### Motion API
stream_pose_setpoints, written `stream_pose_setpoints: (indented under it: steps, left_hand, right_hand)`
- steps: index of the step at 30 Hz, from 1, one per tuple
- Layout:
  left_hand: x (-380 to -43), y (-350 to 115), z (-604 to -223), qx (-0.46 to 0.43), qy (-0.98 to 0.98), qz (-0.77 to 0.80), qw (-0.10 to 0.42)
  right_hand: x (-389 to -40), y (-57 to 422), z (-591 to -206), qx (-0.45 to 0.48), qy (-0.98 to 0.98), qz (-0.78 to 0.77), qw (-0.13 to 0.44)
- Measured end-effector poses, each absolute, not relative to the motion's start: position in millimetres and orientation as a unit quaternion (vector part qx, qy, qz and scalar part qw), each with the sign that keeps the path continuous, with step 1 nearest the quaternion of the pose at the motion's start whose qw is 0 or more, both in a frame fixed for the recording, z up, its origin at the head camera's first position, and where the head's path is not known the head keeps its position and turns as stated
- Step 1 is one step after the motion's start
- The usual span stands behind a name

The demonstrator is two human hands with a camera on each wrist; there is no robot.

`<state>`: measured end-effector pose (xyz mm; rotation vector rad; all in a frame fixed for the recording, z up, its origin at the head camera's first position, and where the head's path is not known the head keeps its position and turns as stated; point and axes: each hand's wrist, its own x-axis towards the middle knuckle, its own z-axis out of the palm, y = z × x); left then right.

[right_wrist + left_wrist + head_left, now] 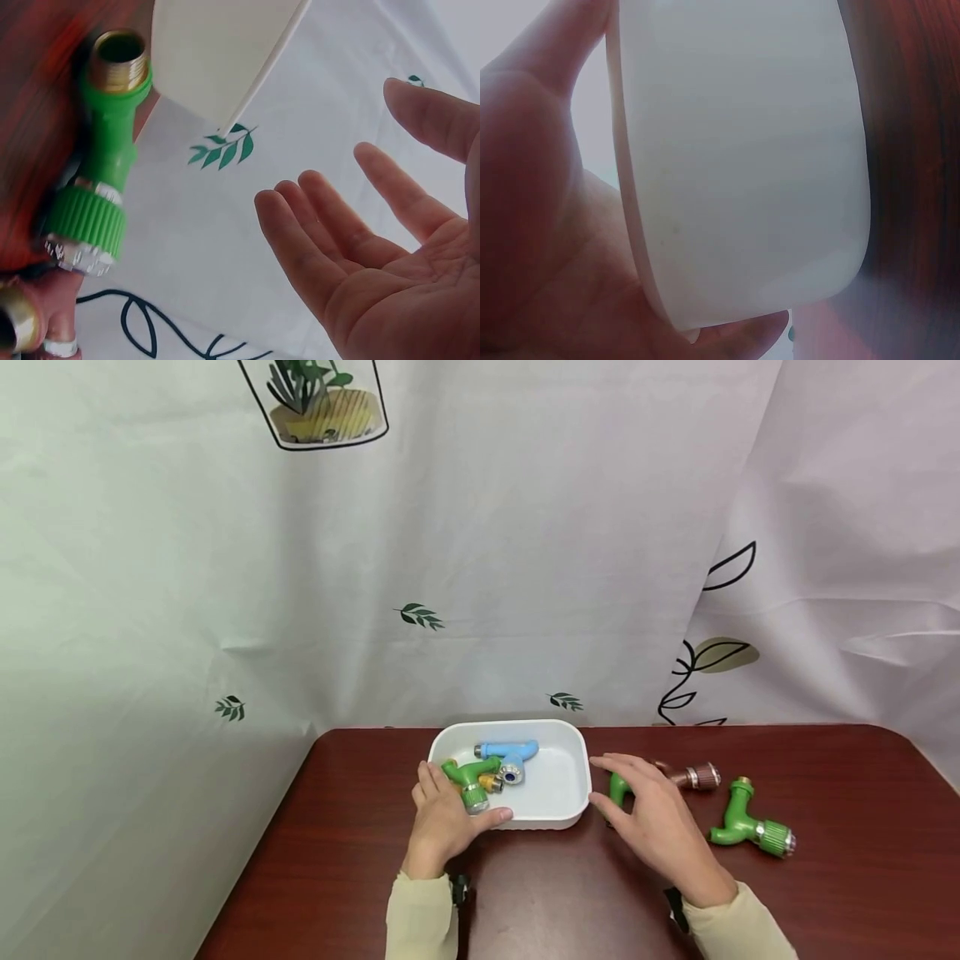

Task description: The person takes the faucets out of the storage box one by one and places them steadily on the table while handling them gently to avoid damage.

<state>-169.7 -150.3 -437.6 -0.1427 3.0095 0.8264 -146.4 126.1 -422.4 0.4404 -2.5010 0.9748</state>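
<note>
A white plastic tray (pixel 555 777) stands near the table's back edge. Inside it lie a blue tap (pixel 517 750), a green tap (pixel 469 774) and a partly covered yellow tap (pixel 492 782). My left hand (pixel 442 818) grips the tray's near left corner, thumb on the front rim and fingers along the left end; the left wrist view shows the tray's outer wall (pixel 742 165) close up. Beside the right end, my right hand (pixel 652 810) is spread with nothing in it. Partly hidden behind that hand is another green tap (pixel 618 788), clearer in the right wrist view (pixel 109 150).
A brown tap (pixel 699 777) lies just past my right hand, and a further green tap (pixel 742 825) rests farther right on the dark red-brown table (pixel 562 893). Behind the table hangs a white cloth (pixel 487 568) printed with leaves.
</note>
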Motion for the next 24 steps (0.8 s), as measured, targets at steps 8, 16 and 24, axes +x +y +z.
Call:
stream_pose_setpoints:
  steps: [8, 16, 24]
  left_hand:
    - [-169.1, -149.8, -438.8, -0.040, 0.965, 0.258, 0.003]
    - [-169.2, -149.5, -439.6, -0.042, 0.965, 0.260, 0.004]
    - [-170.0, -150.3, -439.1, -0.036, 0.966, 0.258, -0.002]
  right_hand:
    - [-151.9, 110.1, -421.9, 0.154, -0.901, 0.360, 0.185]
    - [-158.5, 93.9, -423.5, 0.161, -0.902, 0.361, 0.176]
    - [-166.8, 77.1, -424.1, 0.182, -0.899, 0.357, 0.175]
